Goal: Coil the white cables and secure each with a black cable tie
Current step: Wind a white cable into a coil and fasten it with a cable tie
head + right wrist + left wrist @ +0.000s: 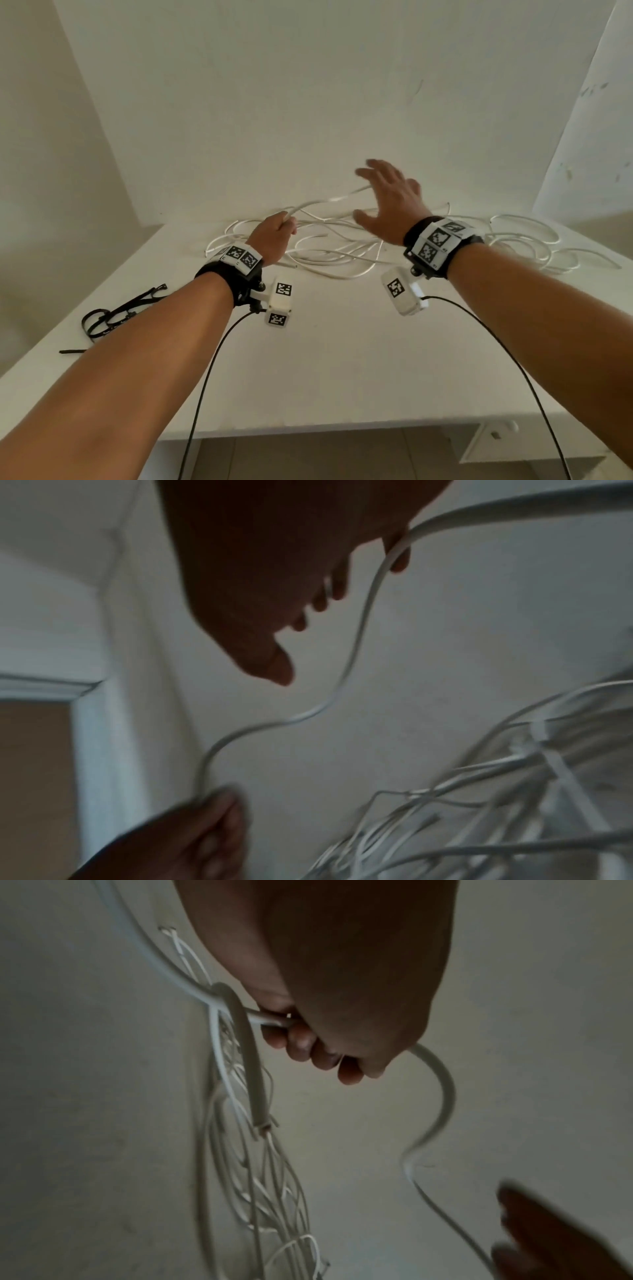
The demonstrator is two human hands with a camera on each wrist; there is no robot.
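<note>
Cables first: loose white flat electrical cables [329,250] lie in one tangle on the white table top [325,359], at 12 o'clock from where the person stands. The strands overlap too much for a sure count. A second spread of white cable loops [524,240] lies at 2 o'clock, by the table's far right corner, uncoiled.

One strand, the lifted white cable [329,200], is off the table. Its long axis runs roughly 9 o'clock to 3 o'clock between the two hands, sagging in a wave in both wrist views [441,1096] [346,674]. A cut end of another strand, with bared wires, hangs just beside the left fist in the left wrist view.

Hands, two. Left hand [274,236]: a fist curled round the lifted cable, fingers [301,1042] wrapped over it. Right hand [387,202]: fingers spread and extended above the tangle, thumb apart; in the right wrist view the lifted cable crosses one fingertip [399,558], and no closed grip shows.

Black cable ties [113,315]: a small heap at 9 o'clock near the table's left edge, partly behind the left forearm, count uncertain, with one more lying straight just nearer the person.

Wrist cameras with black-and-white coded markers [279,301]: two, one per wrist, each trailing a black lead.
</note>
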